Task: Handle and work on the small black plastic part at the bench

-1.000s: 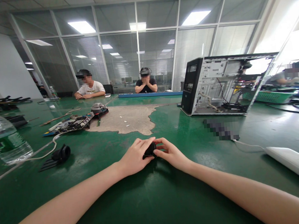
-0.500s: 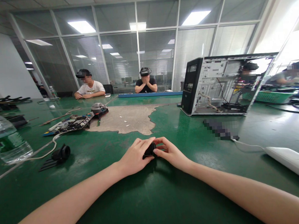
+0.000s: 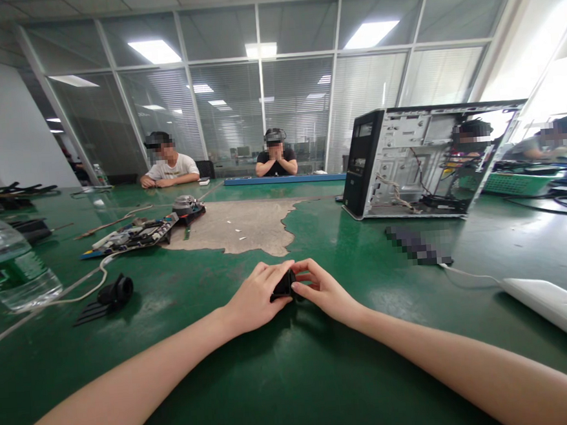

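Between my two hands, low over the green table (image 3: 256, 383), is a small black part (image 3: 283, 285), mostly hidden by fingers; its exact kind does not show. My left hand (image 3: 258, 297) wraps over it from the left, with the thumb along its underside. From the right, my right hand (image 3: 324, 292) pinches its end between thumb and curled fingers. Off to the left lies a black plastic piece with a round opening and flat prongs (image 3: 109, 296). A circuit board (image 3: 137, 234) rests behind that piece.
An open computer case (image 3: 406, 165) stands at the back right. Nearer are a dark blurred object (image 3: 416, 245) and a white device (image 3: 552, 310), joined by a cable. A water bottle (image 3: 12, 264) stands at left. Two people (image 3: 171, 165) sit across the table; others are at right.
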Tool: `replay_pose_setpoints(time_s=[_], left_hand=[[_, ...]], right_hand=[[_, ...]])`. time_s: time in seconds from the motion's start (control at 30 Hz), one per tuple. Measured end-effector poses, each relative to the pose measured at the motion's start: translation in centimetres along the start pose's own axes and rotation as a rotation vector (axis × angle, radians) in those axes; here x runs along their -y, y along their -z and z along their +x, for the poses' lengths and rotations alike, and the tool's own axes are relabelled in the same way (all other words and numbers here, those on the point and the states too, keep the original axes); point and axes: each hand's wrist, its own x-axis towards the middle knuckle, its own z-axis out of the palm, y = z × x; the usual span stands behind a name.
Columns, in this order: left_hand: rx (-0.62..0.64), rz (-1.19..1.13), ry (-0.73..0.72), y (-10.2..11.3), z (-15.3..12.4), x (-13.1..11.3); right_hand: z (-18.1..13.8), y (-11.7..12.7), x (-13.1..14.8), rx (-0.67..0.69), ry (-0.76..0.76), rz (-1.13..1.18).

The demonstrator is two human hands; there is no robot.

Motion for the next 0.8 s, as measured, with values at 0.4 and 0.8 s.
replay_pose_setpoints(time_s=[0.4,0.8], left_hand=[[-0.001,0.0,-0.002,0.01,0.0,0.01],[-0.013,0.001,-0.012,0.02,0.03,-0.01]], right_hand=[[-0.24,-0.08,0.18,-0.019,0.056,-0.019],[-0.32,-0.07,0.4,0.003,0.051,0.001]])
